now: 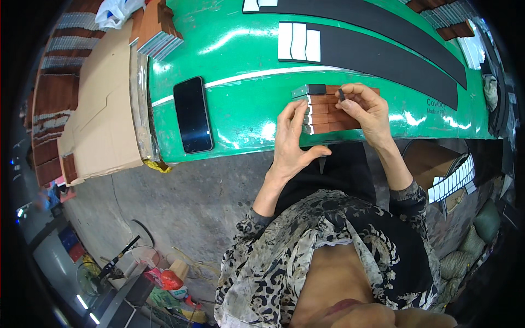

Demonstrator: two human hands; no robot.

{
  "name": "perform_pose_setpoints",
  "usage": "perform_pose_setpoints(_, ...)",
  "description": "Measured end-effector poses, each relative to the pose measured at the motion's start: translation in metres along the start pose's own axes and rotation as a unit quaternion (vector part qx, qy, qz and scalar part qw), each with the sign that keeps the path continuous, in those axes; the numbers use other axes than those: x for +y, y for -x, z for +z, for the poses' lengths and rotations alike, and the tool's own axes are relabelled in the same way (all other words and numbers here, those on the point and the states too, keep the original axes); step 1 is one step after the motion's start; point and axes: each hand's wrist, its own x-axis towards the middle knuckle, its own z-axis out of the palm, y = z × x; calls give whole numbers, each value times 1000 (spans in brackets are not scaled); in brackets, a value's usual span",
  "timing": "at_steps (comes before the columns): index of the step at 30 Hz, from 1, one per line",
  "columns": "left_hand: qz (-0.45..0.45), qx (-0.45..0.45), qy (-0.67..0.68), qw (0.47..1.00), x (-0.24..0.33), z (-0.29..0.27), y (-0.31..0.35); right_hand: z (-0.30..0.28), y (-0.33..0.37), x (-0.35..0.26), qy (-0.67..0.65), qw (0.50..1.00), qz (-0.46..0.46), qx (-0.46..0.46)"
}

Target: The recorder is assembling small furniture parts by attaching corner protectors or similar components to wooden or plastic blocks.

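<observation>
A row of reddish-brown strips (328, 116) lies side by side near the green table's front edge, with pale metallic-looking ends on the left. A small black pad (316, 89) sits on the far strip's left end. My left hand (291, 136) rests its fingertips against the left ends, fingers stretched and thumb spread apart. Over the right part of the strips, my right hand (369, 113) pinches a small black piece (342, 95) between thumb and fingers. Beyond lies a long black sheet (377, 57), with white pieces (299, 42) at its left end.
A black phone (192, 115) lies left on the green table (235, 126). Farther left are a cardboard sheet (104, 104) and a stack of brown strips (157, 30). A second black sheet (355, 15) lies at the back. White-striped material (454, 180) stands low at right.
</observation>
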Motion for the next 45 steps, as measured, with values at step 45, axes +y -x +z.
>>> perform_pose_setpoints(45, -40, 83, 44, 995, -8, 1, -7, 18, -25, -28, 464, 838, -280, -68)
